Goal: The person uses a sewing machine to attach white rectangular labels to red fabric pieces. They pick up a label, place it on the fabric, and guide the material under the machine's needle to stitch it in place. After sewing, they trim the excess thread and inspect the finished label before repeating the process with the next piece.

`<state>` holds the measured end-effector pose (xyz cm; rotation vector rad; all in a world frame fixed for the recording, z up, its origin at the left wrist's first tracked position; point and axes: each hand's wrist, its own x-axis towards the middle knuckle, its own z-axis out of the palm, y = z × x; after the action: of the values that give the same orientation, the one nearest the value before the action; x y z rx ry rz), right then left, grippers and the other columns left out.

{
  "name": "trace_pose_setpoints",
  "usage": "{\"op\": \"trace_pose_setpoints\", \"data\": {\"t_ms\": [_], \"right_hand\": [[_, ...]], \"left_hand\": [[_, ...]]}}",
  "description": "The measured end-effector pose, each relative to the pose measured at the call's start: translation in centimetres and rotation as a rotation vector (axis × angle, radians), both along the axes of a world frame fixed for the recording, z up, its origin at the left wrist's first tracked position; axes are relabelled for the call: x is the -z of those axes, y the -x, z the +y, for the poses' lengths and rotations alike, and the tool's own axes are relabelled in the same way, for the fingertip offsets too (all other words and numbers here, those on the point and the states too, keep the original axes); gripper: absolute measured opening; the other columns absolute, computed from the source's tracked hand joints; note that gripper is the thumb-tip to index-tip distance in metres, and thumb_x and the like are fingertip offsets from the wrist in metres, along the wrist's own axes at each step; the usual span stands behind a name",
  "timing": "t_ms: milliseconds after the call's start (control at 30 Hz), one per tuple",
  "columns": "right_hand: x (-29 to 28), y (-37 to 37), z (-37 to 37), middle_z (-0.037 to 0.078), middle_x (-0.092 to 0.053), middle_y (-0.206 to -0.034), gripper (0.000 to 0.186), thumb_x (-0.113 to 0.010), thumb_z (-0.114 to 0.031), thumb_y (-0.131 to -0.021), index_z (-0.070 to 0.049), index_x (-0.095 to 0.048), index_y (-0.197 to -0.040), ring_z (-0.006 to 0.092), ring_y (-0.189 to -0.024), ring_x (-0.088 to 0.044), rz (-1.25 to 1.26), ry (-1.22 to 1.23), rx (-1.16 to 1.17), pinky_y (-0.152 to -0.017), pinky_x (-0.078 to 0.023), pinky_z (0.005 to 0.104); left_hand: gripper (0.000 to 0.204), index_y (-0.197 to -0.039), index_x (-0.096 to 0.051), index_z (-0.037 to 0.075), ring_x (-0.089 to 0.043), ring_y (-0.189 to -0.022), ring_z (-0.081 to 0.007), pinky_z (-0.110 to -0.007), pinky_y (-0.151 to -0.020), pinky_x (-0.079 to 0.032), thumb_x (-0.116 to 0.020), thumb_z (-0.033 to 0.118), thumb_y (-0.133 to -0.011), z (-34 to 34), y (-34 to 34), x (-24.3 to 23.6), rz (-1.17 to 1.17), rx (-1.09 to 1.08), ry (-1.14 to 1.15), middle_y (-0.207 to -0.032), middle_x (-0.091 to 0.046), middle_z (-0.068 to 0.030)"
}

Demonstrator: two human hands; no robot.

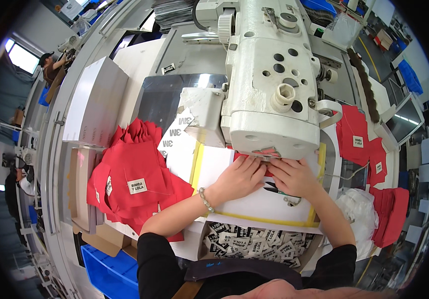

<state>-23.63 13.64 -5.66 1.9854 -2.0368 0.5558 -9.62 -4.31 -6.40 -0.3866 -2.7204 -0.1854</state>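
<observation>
- Nearest the head camera, black sleeves (160,264) frame the lower edge; just beyond, at the near edge of the worktop (182,55), sits an open carton (316,245) of loose black-and-white labels (254,244).
- Above that carton lies a white sheet (254,209) edged in yellow tape, running back from the near edge to beneath the white machine head (274,127).
- At the sheet's far side, a red fabric piece (237,156) shows between and beyond the hands, mostly hidden by them and the machine.
- Toward the worktop's left edge, red pieces with pale labels are heaped (137,162) beside the left forearm; more lie near the right edge (354,132), with a folded red stack (390,217) at the near right corner.
- What could go wrong: if the machine ran with the hands this close, a fingertip might be caught under its head. Uneven pressure from the two hands could skew the cloth, and the loose cord (343,177) right of the right hand could snag.
- Left hand (239,178): fingers close together, bent and pressing down at the red cloth; the tips are partly hidden, so I cannot tell whether they pinch.
- Right hand (290,177): fingers slightly parted, reaching onto the cloth; a dark tool (271,187) shows beneath the palm, its grip unclear.
</observation>
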Motion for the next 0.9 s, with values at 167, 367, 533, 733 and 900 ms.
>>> {"op": "trace_pose_setpoints", "data": {"t_ms": [167, 367, 533, 733, 900], "right_hand": [[0.3, -0.1, 0.1, -0.002, -0.063, -0.103, 0.030, -0.068, -0.020, -0.072, -0.013, -0.065, -0.101, 0.0164, -0.091, -0.056, -0.039, -0.025, 0.019, -0.076, -0.039, 0.0361], [1.1, 0.0, 0.2, 0.001, -0.063, -0.099, 0.031, -0.069, -0.023, -0.073, -0.013, -0.065, -0.102, 0.0205, -0.092, -0.054, -0.163, -0.059, 0.049, -0.079, -0.038, 0.0413], [1.8, 0.2, 0.1, 0.003, -0.063, -0.096, 0.027, -0.071, -0.027, -0.073, -0.013, -0.066, -0.097, 0.0236, -0.091, -0.053, -0.135, -0.048, 0.100, -0.079, -0.038, 0.0436], [2.2, 0.1, 0.5, 0.005, -0.063, -0.096, 0.027, -0.071, -0.031, -0.073, -0.013, -0.067, -0.093, 0.0243, -0.090, -0.053, -0.126, -0.079, 0.114, -0.080, -0.037, 0.0451], [0.9, -0.3, -0.2, 0.006, -0.063, -0.101, 0.032, -0.070, -0.031, -0.075, -0.013, -0.066, -0.101, 0.0268, -0.094, -0.054, -0.203, -0.157, 0.124, -0.083, -0.035, 0.0457]], "left_hand": [[0.056, -0.119, -0.050, 0.006, -0.045, -0.117, -0.0259, -0.037, -0.097, -0.033, -0.062, 0.044, -0.080, 0.3, -0.3, 0.4, -0.091, -0.092, 0.058, -0.121, -0.055, -0.0115], [0.056, -0.121, -0.050, 0.007, -0.043, -0.117, -0.0255, -0.040, -0.097, -0.031, -0.059, 0.046, -0.082, 1.1, -0.4, 1.1, -0.114, -0.145, 0.046, -0.123, -0.053, -0.0109], [0.045, -0.114, -0.054, 0.006, -0.048, -0.109, -0.0242, -0.036, -0.090, -0.037, -0.060, 0.037, -0.082, 0.8, -0.2, 0.2, -0.051, -0.117, -0.030, -0.113, -0.056, -0.0112], [0.021, -0.093, -0.061, 0.005, -0.057, -0.085, -0.0184, -0.029, -0.071, -0.043, -0.059, 0.017, -0.076, -0.6, -0.9, 0.0, 0.172, 0.050, -0.009, -0.088, -0.061, -0.0064], [0.013, -0.084, -0.061, 0.006, -0.055, -0.077, -0.0150, -0.027, -0.067, -0.042, -0.059, 0.014, -0.074, -0.4, -1.2, 0.0, 0.195, 0.201, -0.009, -0.078, -0.058, -0.0020]]}}
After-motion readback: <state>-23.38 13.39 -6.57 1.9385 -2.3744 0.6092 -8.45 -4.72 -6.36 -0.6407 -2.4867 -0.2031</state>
